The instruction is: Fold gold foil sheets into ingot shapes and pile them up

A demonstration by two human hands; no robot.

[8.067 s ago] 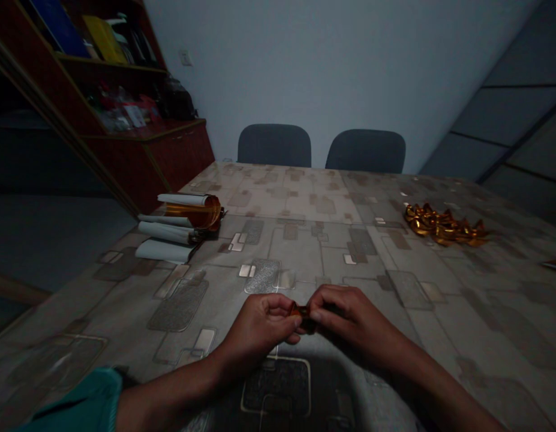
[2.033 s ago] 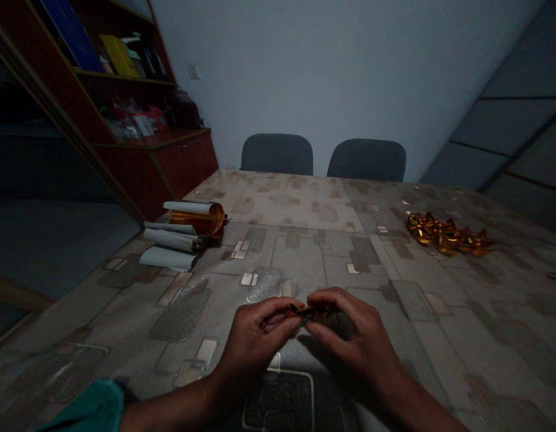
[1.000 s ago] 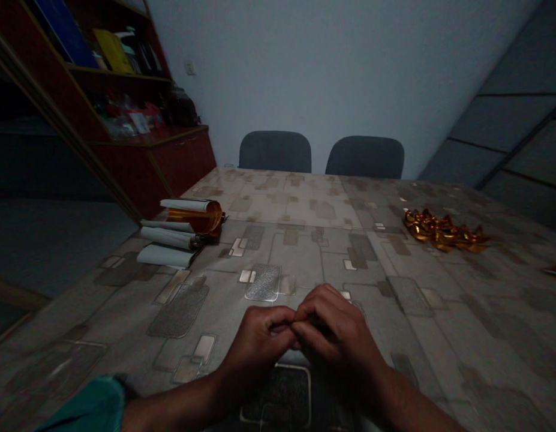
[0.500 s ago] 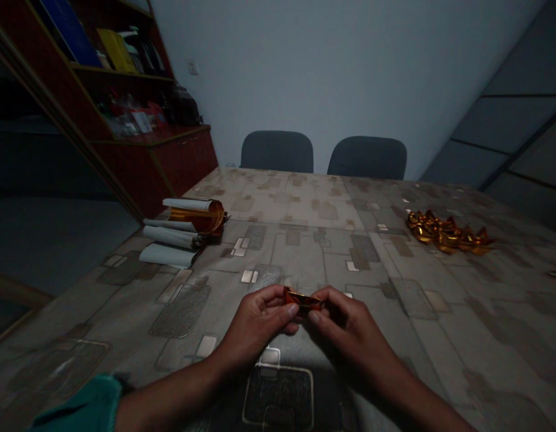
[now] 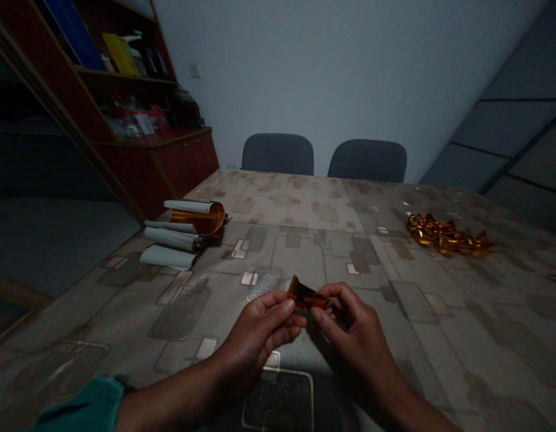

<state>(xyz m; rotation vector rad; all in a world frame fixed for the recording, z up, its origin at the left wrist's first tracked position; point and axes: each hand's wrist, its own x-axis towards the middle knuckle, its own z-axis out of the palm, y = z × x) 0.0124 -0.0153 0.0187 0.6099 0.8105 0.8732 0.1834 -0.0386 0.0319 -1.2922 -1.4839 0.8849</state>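
A small folded piece of shiny gold foil paper (image 5: 303,295) is held just above the patterned table (image 5: 304,240), close to the near edge. My left hand (image 5: 260,330) pinches its left end between thumb and fingers. My right hand (image 5: 354,327) pinches the right end, fingers curled. One corner of the paper sticks up on the left. Both forearms reach in from the bottom of the view.
A heap of folded gold paper pieces (image 5: 444,235) lies at the right of the table. Rolled white and gold sheets (image 5: 188,231) lie at the left edge. Two grey chairs (image 5: 322,157) stand at the far side. A red-brown bookshelf (image 5: 125,102) stands on the left.
A second ago both hands were pressed together over the paper. They have since parted a little, and the paper's left corner now tilts upward.
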